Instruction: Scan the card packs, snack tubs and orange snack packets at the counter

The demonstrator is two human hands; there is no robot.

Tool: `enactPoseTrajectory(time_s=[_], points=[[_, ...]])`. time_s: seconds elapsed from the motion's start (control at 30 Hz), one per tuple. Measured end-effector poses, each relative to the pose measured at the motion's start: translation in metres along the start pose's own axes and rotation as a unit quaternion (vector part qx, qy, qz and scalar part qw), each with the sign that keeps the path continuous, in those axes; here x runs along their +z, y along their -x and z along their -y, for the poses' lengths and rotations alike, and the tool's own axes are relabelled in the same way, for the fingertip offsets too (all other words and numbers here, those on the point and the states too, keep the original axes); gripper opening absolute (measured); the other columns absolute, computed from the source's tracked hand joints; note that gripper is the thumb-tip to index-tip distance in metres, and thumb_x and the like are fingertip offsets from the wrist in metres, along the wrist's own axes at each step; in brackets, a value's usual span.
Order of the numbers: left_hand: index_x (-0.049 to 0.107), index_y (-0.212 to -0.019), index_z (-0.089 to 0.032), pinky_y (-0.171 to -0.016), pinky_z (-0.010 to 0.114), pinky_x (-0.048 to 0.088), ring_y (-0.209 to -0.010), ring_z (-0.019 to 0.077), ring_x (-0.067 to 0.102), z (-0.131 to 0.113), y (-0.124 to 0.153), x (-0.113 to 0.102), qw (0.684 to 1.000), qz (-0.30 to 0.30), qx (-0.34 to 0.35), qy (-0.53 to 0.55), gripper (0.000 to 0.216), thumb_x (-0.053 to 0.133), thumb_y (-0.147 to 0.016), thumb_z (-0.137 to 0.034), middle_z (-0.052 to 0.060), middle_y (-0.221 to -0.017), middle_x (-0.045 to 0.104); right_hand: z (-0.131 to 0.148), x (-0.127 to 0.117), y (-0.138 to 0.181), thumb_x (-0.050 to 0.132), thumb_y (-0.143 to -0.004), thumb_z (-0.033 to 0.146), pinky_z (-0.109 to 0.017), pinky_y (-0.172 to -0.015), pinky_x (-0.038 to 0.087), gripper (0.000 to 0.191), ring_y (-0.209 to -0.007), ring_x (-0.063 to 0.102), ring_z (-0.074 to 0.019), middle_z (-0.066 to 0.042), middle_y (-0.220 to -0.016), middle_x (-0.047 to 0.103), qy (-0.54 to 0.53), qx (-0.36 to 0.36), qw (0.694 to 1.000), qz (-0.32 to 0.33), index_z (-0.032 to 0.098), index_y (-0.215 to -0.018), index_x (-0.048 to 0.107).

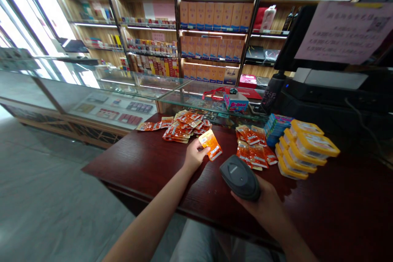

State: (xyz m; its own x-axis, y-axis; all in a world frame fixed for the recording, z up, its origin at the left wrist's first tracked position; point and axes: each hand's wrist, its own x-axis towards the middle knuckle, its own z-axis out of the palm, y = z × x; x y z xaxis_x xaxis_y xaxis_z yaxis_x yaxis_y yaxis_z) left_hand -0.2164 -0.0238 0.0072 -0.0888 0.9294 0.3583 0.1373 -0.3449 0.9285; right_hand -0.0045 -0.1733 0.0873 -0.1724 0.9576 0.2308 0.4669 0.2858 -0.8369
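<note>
Between the thumb and fingers of my left hand (195, 156) is an orange snack packet (211, 145) with a yellow top, held just above the desk. My right hand (265, 202) is wrapped round a dark grey barcode scanner (238, 177), its head pointing towards the packet. Beyond my left hand lies a loose heap of similar orange packets (184, 126). A smaller pile of orange packets (253, 149) rests past the scanner, to the right. Both hands are over the dark red wooden desk (147, 159).
Stacked yellow-lidded tubs (302, 147) and blue packs (275, 127) stand at the right. A colourful box (236, 101) sits on the glass display counter (190, 94) behind. At the right rises a monitor (294, 41) with a pink paper sheet. Stocked shelves (211, 30) line the wall.
</note>
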Motion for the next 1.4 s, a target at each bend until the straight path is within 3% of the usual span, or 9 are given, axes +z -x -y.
enactPoseTrajectory(time_s=[0.3, 0.5, 0.6, 0.7, 0.87, 1.0, 1.17, 1.3, 1.4], points=[[0.064, -0.103, -0.014, -0.087, 0.037, 0.050, -0.093, 0.0227, 0.066, 0.002, 0.000, 0.000, 0.999, -0.006, -0.005, 0.035, 0.041, 0.075, -0.064, -0.023, 0.009, -0.103, 0.070, -0.004, 0.002, -0.002, 0.064, -0.076, 0.029, -0.033, -0.083, 0.052, 0.025, -0.092, 0.068, -0.0241, -0.006, -0.093, 0.073, 0.016, 0.002, 1.000, 0.008, 0.020, -0.099, 0.066], [0.062, -0.104, -0.014, -0.081, 0.036, 0.053, -0.087, 0.0220, 0.068, -0.001, 0.000, 0.001, 0.996, 0.007, -0.036, 0.077, 0.045, 0.076, -0.064, -0.028, 0.009, -0.099, 0.071, -0.014, -0.005, 0.004, 0.063, -0.074, 0.029, -0.031, -0.072, 0.050, 0.026, -0.083, 0.069, -0.0238, -0.003, -0.089, 0.074, 0.180, 0.030, 0.983, -0.009, 0.024, -0.100, 0.065], [0.061, -0.099, -0.013, -0.077, 0.034, 0.054, -0.082, 0.0209, 0.068, -0.008, 0.000, 0.001, 0.991, 0.008, -0.056, 0.123, 0.046, 0.078, -0.060, -0.030, 0.009, -0.095, 0.072, -0.032, -0.012, 0.009, 0.062, -0.072, 0.021, -0.031, -0.071, 0.048, 0.030, -0.083, 0.069, -0.0238, -0.002, -0.093, 0.074, 0.272, 0.046, 0.961, -0.025, 0.026, -0.102, 0.064], [0.060, -0.085, -0.014, -0.069, 0.031, 0.055, -0.073, 0.0192, 0.068, -0.016, 0.000, 0.001, 0.987, 0.001, -0.091, 0.133, 0.044, 0.083, -0.053, -0.033, 0.007, -0.082, 0.072, -0.059, -0.015, 0.014, 0.058, -0.073, 0.016, -0.034, -0.077, 0.046, 0.035, -0.089, 0.067, -0.0244, -0.006, -0.102, 0.071, 0.341, 0.018, 0.938, -0.052, 0.022, -0.107, 0.063], [0.056, -0.071, -0.015, -0.053, 0.024, 0.051, -0.054, 0.0138, 0.063, -0.027, -0.006, 0.010, 0.979, -0.006, -0.161, 0.126, 0.040, 0.084, -0.052, -0.036, 0.001, -0.061, 0.066, -0.092, -0.015, 0.021, 0.056, -0.075, 0.015, -0.032, -0.073, 0.043, 0.034, -0.082, 0.065, -0.0225, -0.004, -0.088, 0.070, 0.391, -0.030, 0.914, -0.103, 0.021, -0.108, 0.062], [0.060, -0.074, -0.013, -0.054, 0.025, 0.052, -0.056, 0.0132, 0.063, -0.035, -0.018, 0.037, 0.967, 0.033, -0.198, 0.156, 0.038, 0.083, -0.056, -0.037, 0.003, -0.066, 0.066, -0.099, -0.012, 0.023, 0.057, -0.076, 0.015, -0.032, -0.072, 0.042, 0.034, -0.079, 0.063, -0.0213, -0.003, -0.085, 0.068, 0.389, -0.068, 0.907, -0.145, 0.022, -0.109, 0.060], [0.061, -0.073, -0.012, -0.058, 0.028, 0.054, -0.058, 0.0133, 0.063, -0.041, -0.036, 0.093, 0.947, 0.108, -0.253, 0.164, 0.026, 0.079, -0.064, -0.028, 0.004, -0.067, 0.066, -0.101, -0.011, 0.022, 0.058, -0.076, 0.015, -0.033, -0.071, 0.040, 0.036, -0.078, 0.061, -0.0217, -0.002, -0.081, 0.065, 0.390, -0.078, 0.906, -0.147, 0.021, -0.112, 0.058], [0.058, -0.065, -0.011, -0.057, 0.027, 0.053, -0.052, 0.0102, 0.058, -0.042, -0.048, 0.141, 0.945, 0.158, -0.247, 0.144, 0.016, 0.072, -0.071, -0.017, 0.003, -0.057, 0.060, -0.102, -0.012, 0.022, 0.060, -0.075, 0.014, -0.033, -0.072, 0.040, 0.038, -0.079, 0.061, -0.0218, -0.002, -0.082, 0.065, 0.385, -0.072, 0.909, -0.145, 0.019, -0.112, 0.058], [0.060, -0.066, -0.010, -0.059, 0.026, 0.053, -0.054, 0.0103, 0.059, -0.040, -0.054, 0.163, 0.949, 0.173, -0.227, 0.134, 0.009, 0.067, -0.072, -0.009, 0.003, -0.057, 0.061, -0.102, -0.012, 0.022, 0.059, -0.073, 0.012, -0.033, -0.073, 0.040, 0.040, -0.080, 0.061, -0.0215, -0.002, -0.083, 0.065, 0.382, -0.063, 0.910, -0.149, 0.019, -0.113, 0.058]])
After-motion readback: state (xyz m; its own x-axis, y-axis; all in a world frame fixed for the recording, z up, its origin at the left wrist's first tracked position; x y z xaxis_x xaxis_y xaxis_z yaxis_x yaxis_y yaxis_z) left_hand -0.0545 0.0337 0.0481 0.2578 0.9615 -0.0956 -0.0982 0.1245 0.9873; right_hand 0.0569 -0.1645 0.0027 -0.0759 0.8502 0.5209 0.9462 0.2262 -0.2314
